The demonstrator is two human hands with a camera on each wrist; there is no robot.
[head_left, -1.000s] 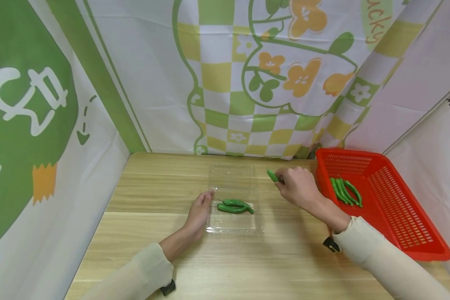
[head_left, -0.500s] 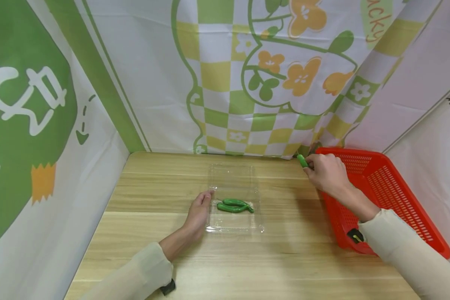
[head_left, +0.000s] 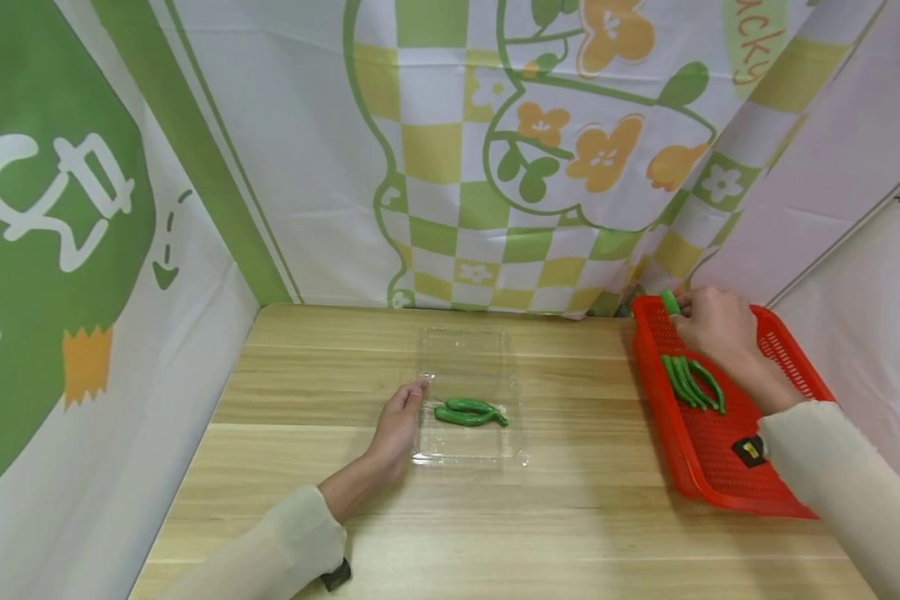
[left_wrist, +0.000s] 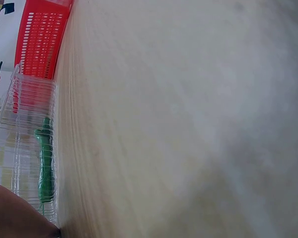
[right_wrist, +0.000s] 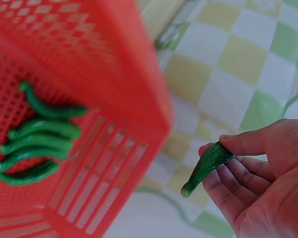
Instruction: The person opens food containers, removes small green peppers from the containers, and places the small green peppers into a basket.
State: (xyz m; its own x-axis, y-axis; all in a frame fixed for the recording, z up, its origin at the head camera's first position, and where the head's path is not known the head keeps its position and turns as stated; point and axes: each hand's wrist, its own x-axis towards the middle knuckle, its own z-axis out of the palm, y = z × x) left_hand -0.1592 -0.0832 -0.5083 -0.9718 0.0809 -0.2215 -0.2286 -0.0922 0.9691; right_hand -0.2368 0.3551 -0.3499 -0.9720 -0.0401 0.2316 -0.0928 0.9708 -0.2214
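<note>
My right hand [head_left: 720, 329] is over the far end of the red plastic basket [head_left: 667, 433], pinching a green chili pepper [right_wrist: 208, 166] between thumb and fingers. In the right wrist view this pepper looks dark and shrivelled, with lines across its skin. Several smooth green peppers [head_left: 678, 383] lie side by side on the basket floor. At the table's middle my left hand [head_left: 393, 429] grips the left edge of a clear plastic clamshell box [head_left: 468, 458], its lid folded back. Two green peppers [head_left: 465, 418] lie together inside the box; the left wrist view shows them [left_wrist: 46, 171] through its ribbed wall.
The wooden table [head_left: 285, 358] runs up to a printed checkered cloth [head_left: 480, 167] at the back. Fabric walls stand on both sides. The basket's slotted sides rise well above the peppers, and the basket stands at the table's right end.
My right hand has carried the pepper rightward, from beside the clear box to over the basket's far end. The left hand, the box and its two peppers have stayed in place.
</note>
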